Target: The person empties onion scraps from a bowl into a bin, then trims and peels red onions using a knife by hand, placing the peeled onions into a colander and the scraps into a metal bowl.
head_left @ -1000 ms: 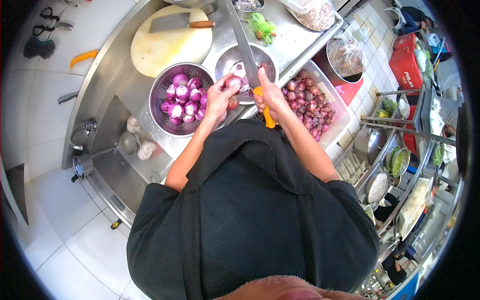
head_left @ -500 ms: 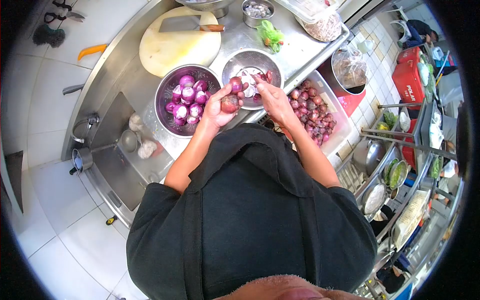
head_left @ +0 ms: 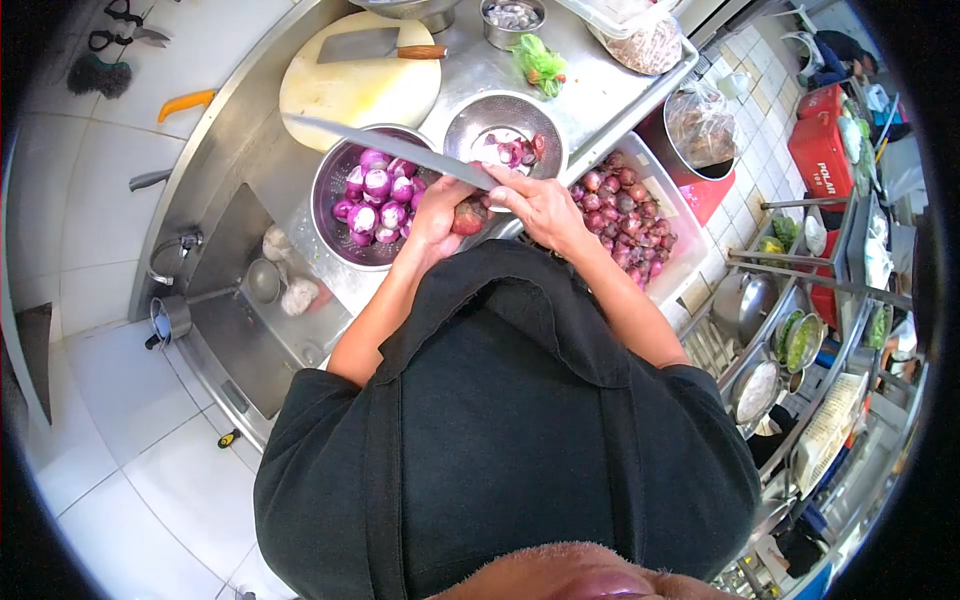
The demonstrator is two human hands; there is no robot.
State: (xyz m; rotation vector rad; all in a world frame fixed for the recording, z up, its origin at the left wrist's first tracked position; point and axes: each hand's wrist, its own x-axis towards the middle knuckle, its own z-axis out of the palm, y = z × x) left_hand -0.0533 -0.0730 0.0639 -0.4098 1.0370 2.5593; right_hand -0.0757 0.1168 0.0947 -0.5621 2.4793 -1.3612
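Note:
My left hand (head_left: 434,218) is closed around a red onion (head_left: 470,216) with its brown-red skin on. A second onion seen a moment ago is now hidden, by the fingers and blade. My right hand (head_left: 543,208) grips a knife, its handle covered by the fingers. The long knife blade (head_left: 385,142) points left, passing over my left fingers and the steel colander (head_left: 322,215) of peeled purple onions (head_left: 377,185). Just beyond my right hand sits another colander (head_left: 466,118) with onion skins (head_left: 515,152) in it. To the right, a plastic tub (head_left: 688,232) holds several unpeeled red onions (head_left: 630,215).
A round cutting board (head_left: 330,90) bears a cleaver (head_left: 365,46). Green leaves (head_left: 540,65) lie on the steel counter near a small metal bowl (head_left: 513,35). The sink (head_left: 235,340) is at left. A bin (head_left: 665,140) and shelves stand at right.
The knife blade has come into plain view, stretching left across my left hand. My hands have drawn closer together, and my right hand has moved slightly down.

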